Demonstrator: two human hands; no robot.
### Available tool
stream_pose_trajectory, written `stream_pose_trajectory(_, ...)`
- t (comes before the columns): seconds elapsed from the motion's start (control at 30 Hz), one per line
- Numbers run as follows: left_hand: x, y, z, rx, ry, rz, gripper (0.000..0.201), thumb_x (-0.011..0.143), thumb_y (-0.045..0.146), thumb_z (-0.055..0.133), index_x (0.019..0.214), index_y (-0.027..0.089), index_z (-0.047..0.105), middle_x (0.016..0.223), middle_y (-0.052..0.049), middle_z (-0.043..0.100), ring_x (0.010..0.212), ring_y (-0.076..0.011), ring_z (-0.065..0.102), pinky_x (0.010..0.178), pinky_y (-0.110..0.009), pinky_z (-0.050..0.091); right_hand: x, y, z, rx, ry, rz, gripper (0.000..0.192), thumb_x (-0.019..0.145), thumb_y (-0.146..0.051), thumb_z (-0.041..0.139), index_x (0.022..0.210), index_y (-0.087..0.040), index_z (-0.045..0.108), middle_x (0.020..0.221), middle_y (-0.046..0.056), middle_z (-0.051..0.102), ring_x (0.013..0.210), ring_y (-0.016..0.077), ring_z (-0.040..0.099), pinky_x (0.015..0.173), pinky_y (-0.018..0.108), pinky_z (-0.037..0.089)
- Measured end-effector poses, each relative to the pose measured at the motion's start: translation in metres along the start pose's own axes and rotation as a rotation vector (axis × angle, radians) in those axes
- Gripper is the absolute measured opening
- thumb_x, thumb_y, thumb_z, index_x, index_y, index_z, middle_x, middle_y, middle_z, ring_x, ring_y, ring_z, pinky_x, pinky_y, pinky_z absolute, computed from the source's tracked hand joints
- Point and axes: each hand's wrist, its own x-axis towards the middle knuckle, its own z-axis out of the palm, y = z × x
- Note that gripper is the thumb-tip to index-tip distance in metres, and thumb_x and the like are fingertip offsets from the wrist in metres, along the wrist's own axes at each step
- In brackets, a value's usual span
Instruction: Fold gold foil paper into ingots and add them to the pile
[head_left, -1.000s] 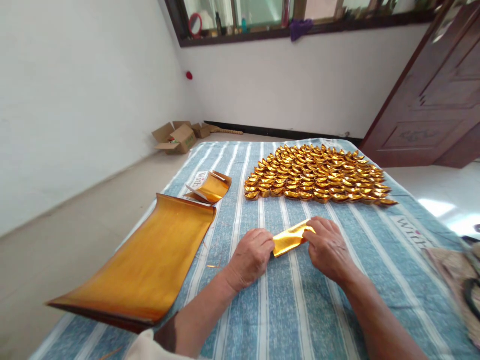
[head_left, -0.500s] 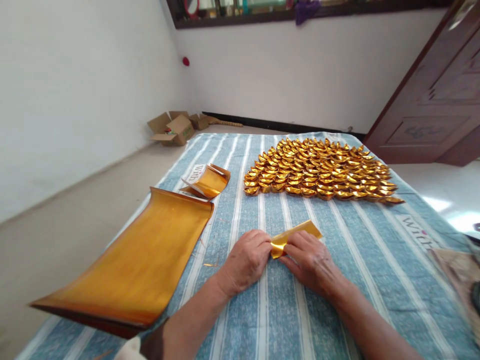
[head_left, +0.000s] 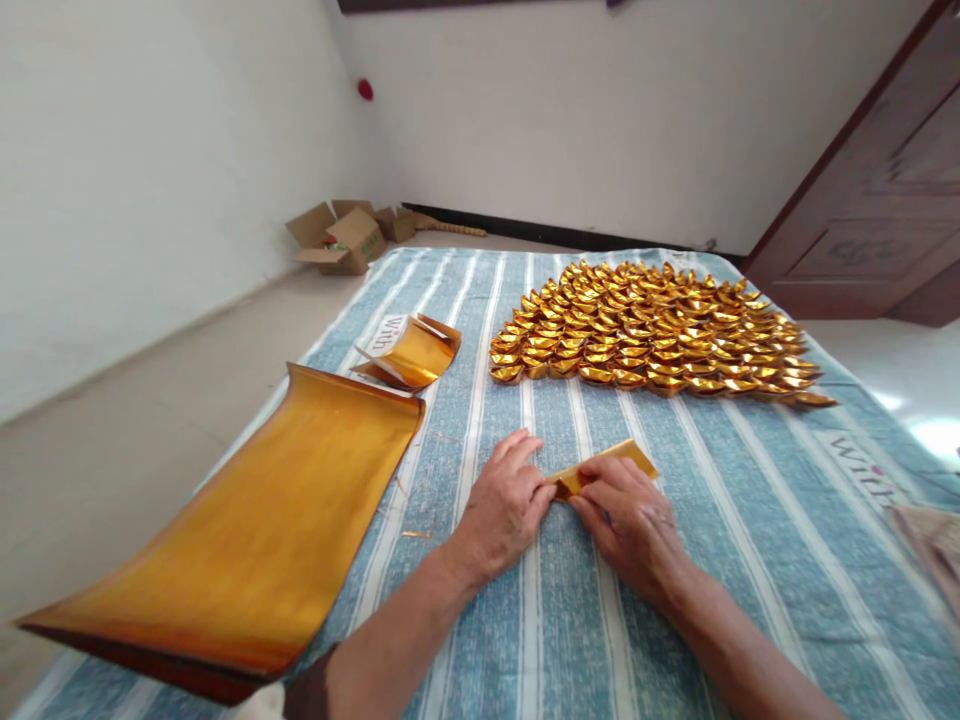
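A narrow piece of gold foil paper point(head_left: 636, 455), folded along its length, lies on the striped cloth in front of me. My left hand point(head_left: 514, 500) touches its left end with thumb and index finger, the other fingers stretched forward. My right hand point(head_left: 626, 510) pinches the near edge of the paper between thumb and fingers. To the left lies a large stack of gold foil sheets point(head_left: 262, 510) with curled edges. Beyond it sits a smaller curled stack of gold pieces point(head_left: 418, 355). Many folded gold paper ingots point(head_left: 645, 335) stand in close rows at the far right.
A blue and white striped cloth point(head_left: 465, 640) covers the table. Thin gold scraps point(head_left: 417, 534) lie left of my left hand. Open cardboard boxes point(head_left: 341, 240) stand on the floor by the wall. A brown door point(head_left: 862, 220) is at the right.
The paper's near edge has been folded up, so the strip looks narrower. My left fingers have lifted and spread forward. The view has tilted down a little.
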Motion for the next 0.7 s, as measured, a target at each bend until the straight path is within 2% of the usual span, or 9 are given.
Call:
stream_pose_trajectory(0.27,0.003,0.002,0.009,0.088,0.076,-0.042,0.017,0.087,0.017,0.054,0.07,0.015,0.056,0.112,-0.016,0.062,0.118,-0.0302,0.052,0.097,-0.053,0.048,0.001,0.002,0.007,-0.037,0.051,0.047,0.022,0.09,-0.018,0.05,0.07,-0.019,0.06,0.103,0.01,0.06,0.095,0.0229,0.053,0.081,0.042,0.049)
stream_pose_trajectory(0.37,-0.001,0.013,0.005,0.164,0.117,-0.062,0.013,0.088,0.019,0.053,0.077,0.014,0.057,0.117,-0.019,0.059,0.12,-0.0333,0.05,0.097,-0.055,0.047,0.001,0.002,0.008,-0.044,0.066,0.063,0.02,0.09,-0.019,0.049,0.073,-0.019,0.06,0.107,0.011,0.059,0.099,0.0246,0.053,0.084,0.045,0.049)
stream_pose_trajectory(0.43,-0.008,0.027,0.001,0.196,0.126,-0.064,0.01,0.088,0.017,0.05,0.088,0.013,0.059,0.122,-0.02,0.057,0.124,-0.0339,0.047,0.098,-0.056,0.046,0.001,0.002,0.009,-0.043,0.07,0.069,0.021,0.09,-0.019,0.048,0.073,-0.02,0.061,0.109,0.011,0.059,0.101,0.0248,0.054,0.085,0.045,0.049)
stream_pose_trajectory(0.57,-0.028,0.055,0.0,0.204,0.046,0.067,0.026,0.086,0.016,0.048,0.108,0.008,0.059,0.122,-0.02,0.06,0.123,-0.0329,0.05,0.097,-0.052,0.048,0.0,0.003,0.01,-0.05,0.066,0.083,0.025,0.09,-0.019,0.048,0.067,-0.02,0.059,0.11,0.01,0.06,0.103,0.0249,0.053,0.088,0.045,0.049)
stream_pose_trajectory(0.7,-0.041,0.065,0.007,0.198,-0.083,0.064,0.042,0.086,0.032,0.052,0.119,0.005,0.057,0.131,-0.022,0.054,0.127,-0.0367,0.046,0.096,-0.053,0.049,-0.001,0.004,0.01,-0.056,0.07,0.093,0.026,0.088,-0.017,0.048,0.064,-0.02,0.056,0.112,0.01,0.059,0.104,0.0255,0.053,0.089,0.045,0.048)
